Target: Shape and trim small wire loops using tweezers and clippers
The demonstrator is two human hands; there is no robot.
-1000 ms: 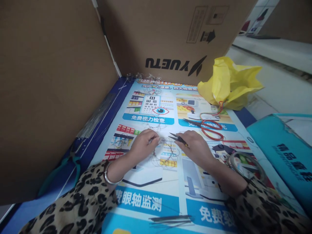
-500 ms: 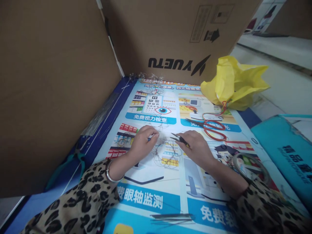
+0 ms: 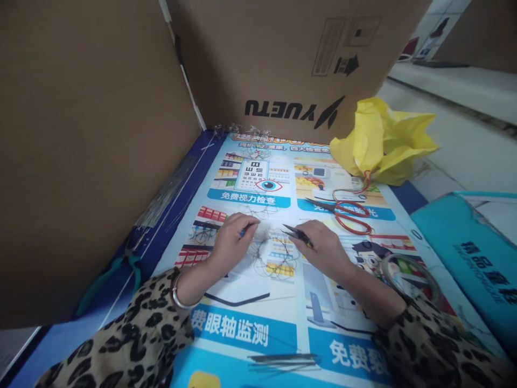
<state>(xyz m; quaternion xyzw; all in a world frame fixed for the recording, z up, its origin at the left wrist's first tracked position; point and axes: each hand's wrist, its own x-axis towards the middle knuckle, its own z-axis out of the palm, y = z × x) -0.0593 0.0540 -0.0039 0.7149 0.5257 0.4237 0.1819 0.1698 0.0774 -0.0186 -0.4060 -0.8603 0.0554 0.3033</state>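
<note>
My left hand (image 3: 235, 237) is closed in a pinch over the printed sheet (image 3: 283, 299); what it pinches is too small to make out. In my right hand (image 3: 325, 248) are small black-handled pliers (image 3: 298, 235), their tips pointing left toward my left hand. Thin wire loops (image 3: 274, 258) lie on the sheet between and just below both hands. Nearer to me rests a bundle of short dark wires (image 3: 283, 359).
Cardboard panels (image 3: 283, 54) stand at the left and back. Red-handled scissors (image 3: 353, 215), a yellow bag (image 3: 375, 143), a tape roll (image 3: 410, 277) and a teal box (image 3: 472, 253) are at right. Teal pliers (image 3: 129, 258) and straight wires (image 3: 165, 196) lie at left.
The view has shifted slightly. The tips of the small pliers look closer together, and both hands stay near the same spots over the sheet.
</note>
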